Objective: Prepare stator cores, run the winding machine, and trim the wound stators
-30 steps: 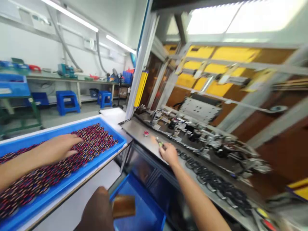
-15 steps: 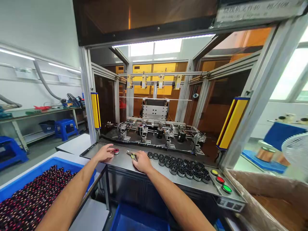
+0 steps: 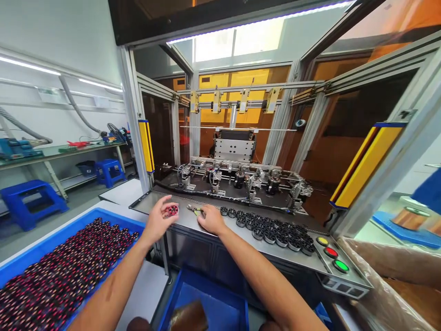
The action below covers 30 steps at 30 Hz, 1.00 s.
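Between the thumb and fingers of my left hand (image 3: 159,223) is a small round motor stator (image 3: 172,210), dark with red around it and tilted toward me. My right hand (image 3: 212,219) is closed around a pair of cutters (image 3: 195,210) with green handles, their jaws pointing left toward the stator but apart from it. Both hands are over the metal ledge (image 3: 220,227) at the front of the machine. Just right of my right hand, several black stator cores (image 3: 270,230) stand in rows on that ledge.
A blue tray (image 3: 103,212) full of finished-looking stators is at the left. Behind the ledge sits the winding machine (image 3: 237,179). Yellow, red and green buttons (image 3: 331,252) are at the right end, beside a plastic-lined box (image 3: 389,285). Below lies a blue bin (image 3: 220,299).
My left hand has lifted the stator off the ledge and tilted it. My right hand keeps the cutters in nearly the same place. The head view has shifted.
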Each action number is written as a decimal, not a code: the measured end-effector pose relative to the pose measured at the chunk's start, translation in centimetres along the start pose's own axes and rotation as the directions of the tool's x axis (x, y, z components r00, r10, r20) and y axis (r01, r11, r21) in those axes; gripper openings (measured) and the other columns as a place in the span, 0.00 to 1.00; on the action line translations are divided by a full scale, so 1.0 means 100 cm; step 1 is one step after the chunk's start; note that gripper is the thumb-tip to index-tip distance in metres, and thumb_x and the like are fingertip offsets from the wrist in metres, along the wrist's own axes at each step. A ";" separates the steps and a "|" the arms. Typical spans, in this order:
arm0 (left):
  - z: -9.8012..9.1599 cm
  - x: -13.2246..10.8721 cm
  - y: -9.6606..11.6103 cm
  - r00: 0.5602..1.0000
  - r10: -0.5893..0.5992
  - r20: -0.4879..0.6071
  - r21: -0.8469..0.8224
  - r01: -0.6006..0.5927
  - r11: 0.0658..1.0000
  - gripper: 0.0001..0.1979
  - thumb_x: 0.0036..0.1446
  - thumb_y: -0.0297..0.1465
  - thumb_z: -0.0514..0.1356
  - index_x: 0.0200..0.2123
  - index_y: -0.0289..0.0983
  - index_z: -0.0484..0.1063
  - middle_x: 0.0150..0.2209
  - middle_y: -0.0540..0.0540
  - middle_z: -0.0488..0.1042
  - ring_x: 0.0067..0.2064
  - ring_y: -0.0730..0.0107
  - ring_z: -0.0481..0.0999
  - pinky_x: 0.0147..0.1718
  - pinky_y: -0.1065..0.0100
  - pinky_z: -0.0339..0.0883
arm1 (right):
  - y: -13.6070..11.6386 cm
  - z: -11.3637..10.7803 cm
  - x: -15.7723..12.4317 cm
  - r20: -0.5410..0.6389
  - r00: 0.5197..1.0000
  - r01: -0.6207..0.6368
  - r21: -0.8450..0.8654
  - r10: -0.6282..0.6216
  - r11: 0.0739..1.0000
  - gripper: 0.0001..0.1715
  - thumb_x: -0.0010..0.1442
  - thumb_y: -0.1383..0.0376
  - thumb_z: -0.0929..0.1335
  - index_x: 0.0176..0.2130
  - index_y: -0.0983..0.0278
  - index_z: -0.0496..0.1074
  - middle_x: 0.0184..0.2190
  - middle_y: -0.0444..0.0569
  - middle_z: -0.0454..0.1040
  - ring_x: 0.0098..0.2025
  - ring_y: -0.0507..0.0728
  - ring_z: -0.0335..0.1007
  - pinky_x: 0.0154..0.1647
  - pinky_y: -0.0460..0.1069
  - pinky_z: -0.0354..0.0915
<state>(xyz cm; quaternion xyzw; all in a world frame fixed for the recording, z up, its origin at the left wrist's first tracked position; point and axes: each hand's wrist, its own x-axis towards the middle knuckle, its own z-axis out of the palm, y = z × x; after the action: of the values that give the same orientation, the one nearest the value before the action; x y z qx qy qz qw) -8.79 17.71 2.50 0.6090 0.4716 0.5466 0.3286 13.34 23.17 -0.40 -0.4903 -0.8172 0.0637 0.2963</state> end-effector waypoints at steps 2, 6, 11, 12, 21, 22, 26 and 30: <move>0.003 -0.044 0.017 0.999 0.039 -0.033 -0.041 -0.041 0.998 0.40 0.44 0.34 0.70 0.59 0.38 0.56 0.49 0.38 0.79 0.46 0.61 0.81 0.51 0.56 0.73 | -0.006 -0.006 0.001 -0.045 0.999 0.011 0.092 -0.007 0.996 0.15 0.65 0.58 0.68 0.47 0.66 0.72 0.49 0.51 0.73 0.50 0.59 0.71 0.52 0.60 0.68; 0.007 -0.124 0.043 0.965 0.211 -0.158 -0.058 -0.222 0.973 0.35 0.48 0.29 0.70 0.57 0.39 0.59 0.48 0.39 0.80 0.48 0.61 0.80 0.50 0.60 0.74 | -0.033 -0.019 -0.019 -0.133 0.991 0.030 0.324 0.015 0.946 0.18 0.64 0.56 0.67 0.47 0.66 0.73 0.50 0.57 0.74 0.54 0.62 0.69 0.56 0.61 0.65; 0.009 -0.174 0.056 0.867 0.444 -0.225 0.094 -0.435 0.896 0.33 0.48 0.24 0.70 0.56 0.40 0.62 0.46 0.42 0.80 0.50 0.63 0.80 0.49 0.62 0.75 | -0.089 -0.046 -0.111 -0.024 1.000 0.027 0.630 -0.015 0.777 0.22 0.64 0.50 0.65 0.44 0.64 0.74 0.36 0.52 0.78 0.37 0.57 0.75 0.39 0.52 0.72; 0.010 -0.179 0.057 0.855 0.469 -0.222 0.106 -0.457 0.883 0.34 0.48 0.23 0.70 0.57 0.40 0.62 0.46 0.42 0.80 0.49 0.64 0.80 0.48 0.63 0.76 | -0.099 -0.053 -0.130 0.010 1.000 0.003 0.694 -0.013 0.720 0.21 0.63 0.49 0.66 0.42 0.64 0.75 0.33 0.50 0.77 0.33 0.55 0.73 0.35 0.50 0.71; 0.034 -0.198 0.055 0.888 0.455 -0.072 0.042 -0.453 0.890 0.34 0.50 0.25 0.70 0.58 0.41 0.63 0.47 0.40 0.80 0.45 0.62 0.81 0.44 0.64 0.79 | -0.135 -0.081 -0.184 0.343 0.931 -0.362 0.909 0.122 0.206 0.24 0.53 0.50 0.74 0.21 0.64 0.67 0.17 0.41 0.64 0.22 0.48 0.56 0.25 0.46 0.57; 0.036 -0.199 0.057 0.896 0.440 -0.058 0.019 -0.440 0.898 0.34 0.50 0.25 0.70 0.58 0.41 0.63 0.47 0.40 0.80 0.45 0.63 0.81 0.44 0.64 0.79 | -0.132 -0.081 -0.184 0.360 0.926 -0.374 0.912 0.111 0.167 0.24 0.53 0.51 0.74 0.20 0.64 0.67 0.17 0.40 0.63 0.21 0.48 0.56 0.25 0.45 0.56; 0.038 -0.201 0.066 0.933 0.358 0.030 -0.130 -0.352 0.927 0.36 0.50 0.24 0.70 0.60 0.42 0.60 0.46 0.42 0.80 0.46 0.66 0.81 0.45 0.68 0.77 | -0.106 -0.087 -0.183 0.460 0.870 -0.460 0.887 -0.180 0.044 0.25 0.54 0.50 0.74 0.19 0.64 0.67 0.15 0.39 0.62 0.18 0.47 0.53 0.21 0.44 0.52; 0.037 -0.201 0.069 0.942 0.335 0.039 -0.184 -0.322 0.929 0.37 0.49 0.26 0.71 0.60 0.42 0.59 0.44 0.43 0.80 0.45 0.66 0.80 0.40 0.70 0.77 | -0.079 -0.082 -0.190 0.574 0.680 -0.574 0.804 -0.457 0.157 0.20 0.46 0.55 0.79 0.20 0.65 0.74 0.17 0.44 0.70 0.19 0.48 0.62 0.22 0.45 0.57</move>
<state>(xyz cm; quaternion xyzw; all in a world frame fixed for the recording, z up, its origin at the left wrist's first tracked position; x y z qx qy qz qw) -2.80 -2.94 1.01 0.6669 0.3014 0.6115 0.3009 18.34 1.68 1.43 -0.1374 -0.5843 0.7789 0.1819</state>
